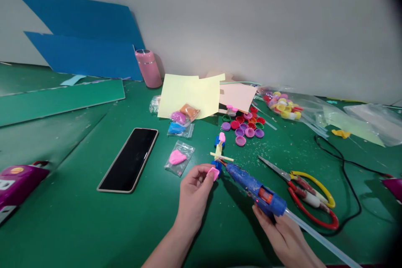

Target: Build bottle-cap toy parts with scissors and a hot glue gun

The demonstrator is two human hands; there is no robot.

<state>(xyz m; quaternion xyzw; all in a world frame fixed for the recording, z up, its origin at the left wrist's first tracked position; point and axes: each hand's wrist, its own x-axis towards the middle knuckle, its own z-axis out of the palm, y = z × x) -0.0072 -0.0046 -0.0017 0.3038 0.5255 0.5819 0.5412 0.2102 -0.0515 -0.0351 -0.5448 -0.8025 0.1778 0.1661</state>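
L hand (196,186) pinches pink pc (214,173) b/w thumb & fingers; R hand (281,230) fingers curl round glue gun (251,186), tip by stick model (219,150) on table (147,217); far-end pink block (222,137) on, held pc apparently not yet.

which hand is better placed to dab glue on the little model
Probably the right hand: it holds the blue glue gun, aimed at the little model, while the left hand pinches a pink piece.

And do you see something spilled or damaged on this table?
Yes: pale flecks dot the green tabletop between the scissors and the loose caps, like spilled scraps. The glue gun in the right hand also looks worn, its blue surface scuffed.
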